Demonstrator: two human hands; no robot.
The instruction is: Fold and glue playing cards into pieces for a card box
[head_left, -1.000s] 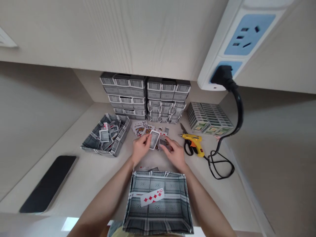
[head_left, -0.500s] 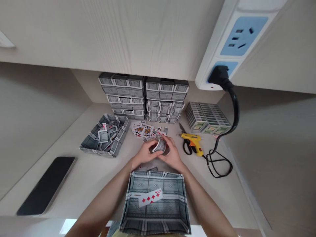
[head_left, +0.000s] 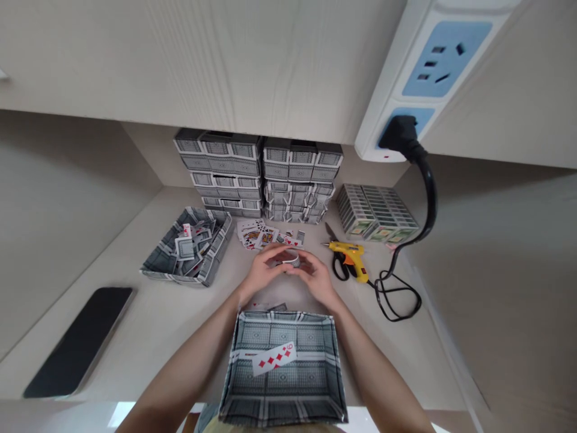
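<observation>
From where I am standing, the left hand (head_left: 261, 273) and the right hand (head_left: 319, 278) are facing each other above the worktop (head_left: 175, 337). Each grip is clasping a bent playing card (head_left: 294, 260), which is curving between them, partly hidden by fingers. Just beyond, face-up loose cards (head_left: 255, 233) are lying overlapped. Nearer the body, an open card-built tray (head_left: 279, 412) is holding a diamonds card (head_left: 273, 359). To the left, a second tray (head_left: 219, 249) is containing a jumbled heap of cards (head_left: 184, 248); a black smartphone (head_left: 80, 343) is lying nearer the front edge. To the right, a yellow glue gun (head_left: 351, 258) is resting across scissors (head_left: 330, 232). Behind, card-built boxes (head_left: 225, 162) are standing in two stacks.
</observation>
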